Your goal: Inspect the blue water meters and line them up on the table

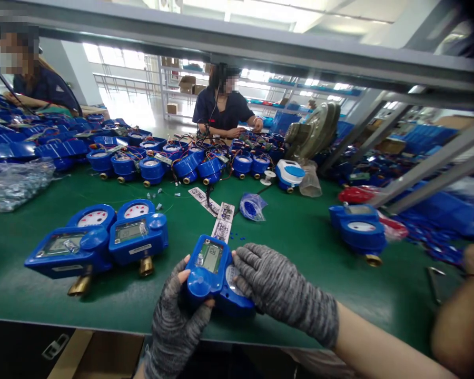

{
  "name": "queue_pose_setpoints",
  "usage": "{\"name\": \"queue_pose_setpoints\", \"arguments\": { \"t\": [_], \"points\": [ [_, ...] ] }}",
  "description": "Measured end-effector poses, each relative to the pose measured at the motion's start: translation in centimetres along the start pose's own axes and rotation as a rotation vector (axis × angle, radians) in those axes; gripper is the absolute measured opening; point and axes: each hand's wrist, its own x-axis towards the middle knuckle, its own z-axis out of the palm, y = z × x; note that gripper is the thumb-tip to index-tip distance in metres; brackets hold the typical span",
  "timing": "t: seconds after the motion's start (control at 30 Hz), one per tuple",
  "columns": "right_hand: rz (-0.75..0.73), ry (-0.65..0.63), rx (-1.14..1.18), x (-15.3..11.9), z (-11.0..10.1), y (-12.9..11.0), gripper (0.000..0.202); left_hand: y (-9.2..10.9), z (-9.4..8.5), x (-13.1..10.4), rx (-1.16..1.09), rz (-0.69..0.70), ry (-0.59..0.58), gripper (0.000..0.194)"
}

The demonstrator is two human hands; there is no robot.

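Note:
A blue water meter (212,263) with a small grey display and a round dial sits at the green table's front edge. My left hand (177,313), in a grey fingerless knit glove, is closed around its left side, thumb at the lower edge. My right hand (272,279), gloved alike, lies over its right side with the fingers bent onto the rim and dial, partly covering the dial. To the left stand two similar blue meters (73,250) with brass pipe ends. Just behind the held meter lie printed paper strips (221,223) and a small bag of blue parts (253,206).
Rows of blue meter bodies with wires (152,169) line the back of the green table (300,237). At right are another meter (359,229), metal struts (438,163) and a neighbour's arm (462,310). A fan (318,129) stands behind. Two people sit across the table.

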Motion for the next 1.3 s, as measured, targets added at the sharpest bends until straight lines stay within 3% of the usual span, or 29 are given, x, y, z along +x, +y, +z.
{"name": "queue_pose_setpoints", "arguments": {
  "t": [0.1, 0.2, 0.27, 0.33, 0.5, 0.57, 1.03, 1.3],
  "points": [
    [0.128, -0.051, 0.266, -1.0, 0.5, 1.8, 0.031, 0.0, 0.0, -0.2, 0.007, 0.007, -0.001, 0.062],
    [0.422, -0.043, 0.521, -1.8, 2.9, 5.2, 0.03, 0.0, -0.6, -0.1, -0.068, 0.047, 0.005, 0.059],
    [0.669, -0.015, 0.437, -1.7, 5.2, 7.5, 0.026, 0.0, -1.5, 0.5, -0.131, 0.019, -0.052, 0.058],
    [0.767, -0.041, 0.362, -0.9, 7.4, 9.0, 0.022, -0.1, -2.4, 1.7, -0.222, -0.045, -0.165, 0.062],
    [0.786, -0.129, 0.289, 1.4, 10.0, 9.2, 0.014, -0.6, -3.6, 5.0, -0.577, -0.169, -0.555, 0.095],
    [0.792, -0.144, 0.266, 1.6, 10.3, 8.8, 0.015, -0.7, -3.5, 5.6, -0.639, -0.182, -0.63, 0.105],
    [0.8, -0.212, 0.232, 0.7, 10.7, 8.9, 0.016, -0.3, -2.7, 5.4, -0.559, -0.123, -0.526, 0.098],
    [0.846, -0.234, 0.213, 2.0, 9.8, 8.4, 0.013, -0.7, -3.4, 5.6, -0.517, -0.14, -0.608, 0.11]
  ]
}}
